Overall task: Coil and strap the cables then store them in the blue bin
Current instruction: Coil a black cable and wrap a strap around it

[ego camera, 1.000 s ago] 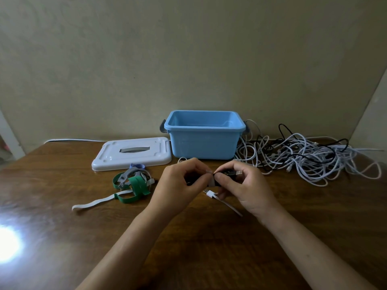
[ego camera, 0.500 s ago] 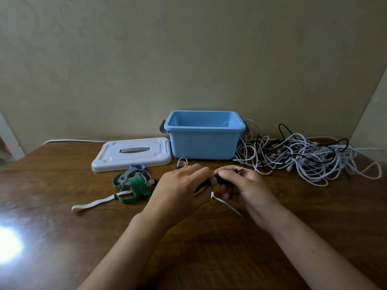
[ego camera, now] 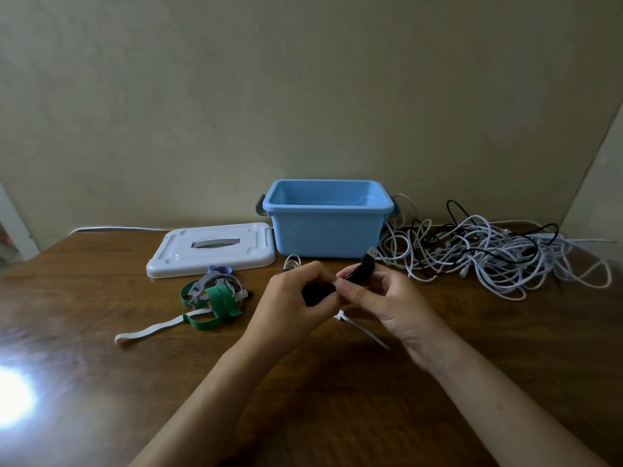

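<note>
A coiled black cable (ego camera: pixel 362 271) with a USB plug sticking up at its far end is held over the table between both hands. My left hand (ego camera: pixel 296 305) grips its near end, and my right hand (ego camera: pixel 381 298) pinches its middle, where a white strap (ego camera: pixel 360 326) hangs down toward the table. The open blue bin (ego camera: pixel 328 219) stands just behind the hands. A tangled heap of white and black cables (ego camera: pixel 499 254) lies to the right of the bin.
The bin's white lid (ego camera: pixel 210 249) lies flat to the left of the bin. In front of it sits a pile of green, grey and white straps (ego camera: pixel 212 299). A small white cable loop (ego camera: pixel 291 261) lies by the bin's front. A wall stands close behind.
The black cable has turned so its USB plug now points up and away. Both hands have shifted slightly around the bundle, and the white strap still hangs below.
</note>
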The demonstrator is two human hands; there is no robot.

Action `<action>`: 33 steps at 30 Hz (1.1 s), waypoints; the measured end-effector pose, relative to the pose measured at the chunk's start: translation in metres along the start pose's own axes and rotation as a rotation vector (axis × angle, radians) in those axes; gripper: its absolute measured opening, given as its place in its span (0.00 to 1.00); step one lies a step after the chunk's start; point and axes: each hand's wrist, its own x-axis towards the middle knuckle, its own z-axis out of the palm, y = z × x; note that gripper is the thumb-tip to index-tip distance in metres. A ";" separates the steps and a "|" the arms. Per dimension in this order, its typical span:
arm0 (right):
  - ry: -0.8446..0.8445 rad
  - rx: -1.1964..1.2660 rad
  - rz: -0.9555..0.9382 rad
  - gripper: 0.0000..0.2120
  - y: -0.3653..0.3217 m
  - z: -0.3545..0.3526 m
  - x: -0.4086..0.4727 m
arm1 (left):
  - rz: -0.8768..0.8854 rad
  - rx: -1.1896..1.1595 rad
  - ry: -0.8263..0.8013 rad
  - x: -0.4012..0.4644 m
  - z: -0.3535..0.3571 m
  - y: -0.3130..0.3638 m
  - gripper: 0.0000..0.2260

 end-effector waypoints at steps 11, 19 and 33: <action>0.142 -0.457 -0.361 0.46 0.003 0.000 0.001 | 0.042 0.169 0.024 0.003 -0.010 -0.008 0.12; 0.224 -1.071 -0.730 0.14 0.008 0.001 0.007 | 0.153 0.296 0.050 0.004 -0.012 -0.007 0.10; 0.137 -0.904 0.042 0.13 -0.008 0.013 0.078 | -0.254 0.065 0.323 0.010 -0.044 -0.020 0.10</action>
